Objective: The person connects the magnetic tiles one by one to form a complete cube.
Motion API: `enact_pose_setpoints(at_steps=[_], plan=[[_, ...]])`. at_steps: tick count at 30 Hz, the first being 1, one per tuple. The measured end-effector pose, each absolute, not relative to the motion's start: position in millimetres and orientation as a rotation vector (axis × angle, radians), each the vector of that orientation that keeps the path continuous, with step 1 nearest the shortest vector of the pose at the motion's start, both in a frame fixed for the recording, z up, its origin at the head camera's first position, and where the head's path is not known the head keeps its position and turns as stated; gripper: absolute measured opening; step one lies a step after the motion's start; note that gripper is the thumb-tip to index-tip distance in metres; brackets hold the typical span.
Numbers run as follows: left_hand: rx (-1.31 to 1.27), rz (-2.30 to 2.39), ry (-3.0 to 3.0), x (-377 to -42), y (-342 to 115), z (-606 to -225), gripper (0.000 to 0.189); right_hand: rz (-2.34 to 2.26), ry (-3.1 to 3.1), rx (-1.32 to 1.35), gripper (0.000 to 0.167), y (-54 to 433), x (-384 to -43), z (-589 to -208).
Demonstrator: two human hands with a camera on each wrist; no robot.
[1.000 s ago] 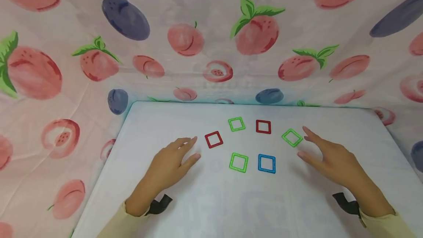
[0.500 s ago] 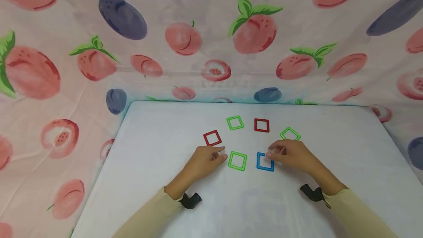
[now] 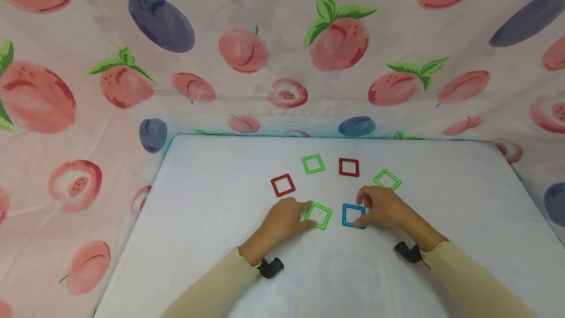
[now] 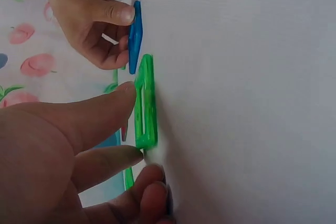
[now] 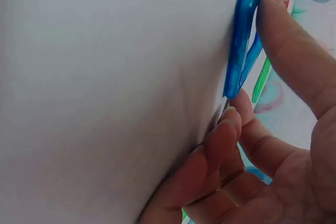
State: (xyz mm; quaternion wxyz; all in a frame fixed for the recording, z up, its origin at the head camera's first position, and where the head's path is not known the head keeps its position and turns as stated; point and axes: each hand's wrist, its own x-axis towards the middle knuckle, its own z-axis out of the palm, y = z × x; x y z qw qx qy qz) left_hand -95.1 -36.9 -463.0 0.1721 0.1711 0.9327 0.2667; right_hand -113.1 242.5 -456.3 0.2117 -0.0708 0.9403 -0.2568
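Note:
Several small square plastic frames lie on a white table (image 3: pixel 212 180). My left hand (image 3: pixel 309 214) pinches the left edge of the near green square (image 3: pixel 322 216) between thumb and fingers; in the left wrist view the green square (image 4: pixel 144 103) sits just past my thumb (image 4: pixel 105 114). My right hand (image 3: pixel 359 212) pinches the right edge of the blue square (image 3: pixel 349 215). In the right wrist view the blue square (image 5: pixel 240 45) is tipped up off the table with my thumb (image 5: pixel 286 35) on its edge. The blue square (image 4: pixel 135 35) stands close beside the green one.
Behind the hands lie a red square (image 3: pixel 282 185), a green square (image 3: pixel 313 164), another red square (image 3: pixel 349 167) and a green square (image 3: pixel 387 179). A fruit-printed cloth (image 3: pixel 247 53) walls the table at the back and sides.
Both hands came in from the outer sides toward the middle. The left took hold of the near green square, the right took hold of the blue one. The green square has turned slightly.

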Motion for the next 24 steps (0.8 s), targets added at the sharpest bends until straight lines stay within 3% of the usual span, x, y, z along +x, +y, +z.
enact_pose_setpoints(at_steps=[18, 24], plan=[[0.475, 0.733, 2.653, -101, -34, -468, 0.043, -0.863, 2.495, -0.203, 0.045, 256, -106, -446], [0.464, 0.754, 2.655, -101, -34, -469, 0.042, -1.045, 2.313, -0.125, 0.034, 266, -106, -444]])
